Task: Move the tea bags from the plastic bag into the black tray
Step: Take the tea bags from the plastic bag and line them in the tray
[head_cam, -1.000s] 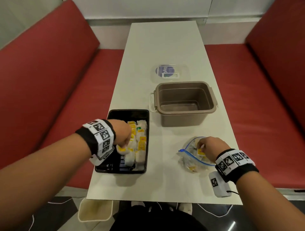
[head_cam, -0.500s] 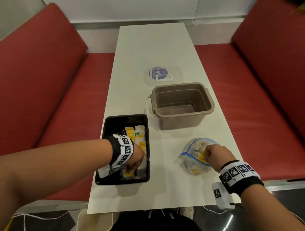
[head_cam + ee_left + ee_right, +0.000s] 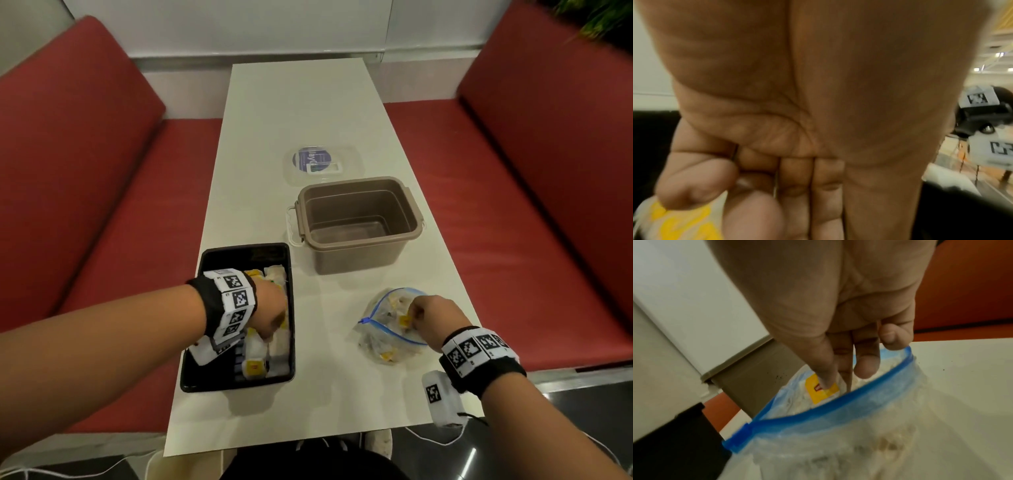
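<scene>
The black tray (image 3: pixel 239 255) sits at the table's near left, with several white tea bags with yellow tags (image 3: pixel 255 368) lined along its right side. My left hand (image 3: pixel 270 317) is down inside the tray. In the left wrist view its thumb and forefinger pinch a tea bag (image 3: pixel 684 219), the other fingers curled. The clear plastic bag with a blue zip (image 3: pixel 383 342) lies at the near right, its mouth open. My right hand (image 3: pixel 419 310) reaches into it. There its thumb and fingers (image 3: pixel 826 369) pinch a yellow-tagged tea bag (image 3: pixel 818 396) inside the bag (image 3: pixel 838 434).
An empty brown bin (image 3: pixel 356 222) stands just behind the tray and the bag. Its clear lid (image 3: pixel 320 164) lies flat farther back. Red benches (image 3: pixel 85 171) flank the white table (image 3: pixel 301 102). A white tagged box (image 3: pixel 442 397) hangs by my right wrist at the table's front edge.
My left hand has moved along the tray's row of tea bags, toward me and then slightly back. My right hand has stayed in the bag's mouth, and the head view has tilted.
</scene>
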The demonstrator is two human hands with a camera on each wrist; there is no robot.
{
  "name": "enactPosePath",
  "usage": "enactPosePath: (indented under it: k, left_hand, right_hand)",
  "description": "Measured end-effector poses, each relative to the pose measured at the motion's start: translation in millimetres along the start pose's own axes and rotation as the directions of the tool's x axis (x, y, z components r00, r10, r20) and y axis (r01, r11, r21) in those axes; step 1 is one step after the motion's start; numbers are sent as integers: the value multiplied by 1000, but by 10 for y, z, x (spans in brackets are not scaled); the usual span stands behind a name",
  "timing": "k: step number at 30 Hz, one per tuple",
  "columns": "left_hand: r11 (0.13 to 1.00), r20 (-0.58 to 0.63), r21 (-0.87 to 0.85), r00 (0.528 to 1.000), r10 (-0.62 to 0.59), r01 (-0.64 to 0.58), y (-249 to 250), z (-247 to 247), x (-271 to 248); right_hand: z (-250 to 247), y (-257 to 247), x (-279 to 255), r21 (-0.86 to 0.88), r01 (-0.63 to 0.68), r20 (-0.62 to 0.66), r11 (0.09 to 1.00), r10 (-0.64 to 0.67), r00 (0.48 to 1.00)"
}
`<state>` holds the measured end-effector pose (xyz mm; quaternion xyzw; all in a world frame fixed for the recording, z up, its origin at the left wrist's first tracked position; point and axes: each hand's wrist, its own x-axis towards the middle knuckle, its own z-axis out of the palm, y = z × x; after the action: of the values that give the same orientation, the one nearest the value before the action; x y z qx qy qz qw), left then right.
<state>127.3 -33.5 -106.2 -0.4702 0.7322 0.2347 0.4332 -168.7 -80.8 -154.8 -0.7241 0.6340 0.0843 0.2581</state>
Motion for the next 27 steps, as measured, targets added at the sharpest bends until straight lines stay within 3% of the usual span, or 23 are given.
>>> enactPosePath:
  k: [5,7,9,11,16,18,24,27]
  left_hand:
    - [994,-230,-102,973,5,-30,-1,-405,-309]
    - [978,-404,-175,914,35,-114,87,-535,-347]
    - [942,-580,-245,814,48,-230,238,-653,-339]
    - [921,-663,-289,749,4,-261,411,-748,-290]
    - [823,-568,-544,794,-218,-163,556,-821,-64]
    - [770,-577,-619,755,-313,-154,514,-774,-24]
    - [570,-586,-787,574,-573,-235,356,-521,-89]
    - [443,-544,-839,525,-655,-317,258,-412,-154]
  right_hand:
    - [-182,60,-1,254,127,-43,959,-120,992]
    - [-291,25,-32,350,190,-68,917,-178,982]
    - [-398,-66,-74,434,237,-88,869,-221,971]
    - [-470,-197,-94,487,287,-119,825,-263,957]
    - [-480,-535,-89,647,308,-172,698,-260,950]
    - [-448,-639,-72,712,292,-178,639,-239,955]
    - [-351,-915,-14,854,232,-149,465,-210,966]
    - [-280,-1095,-9,877,215,-127,429,-224,966]
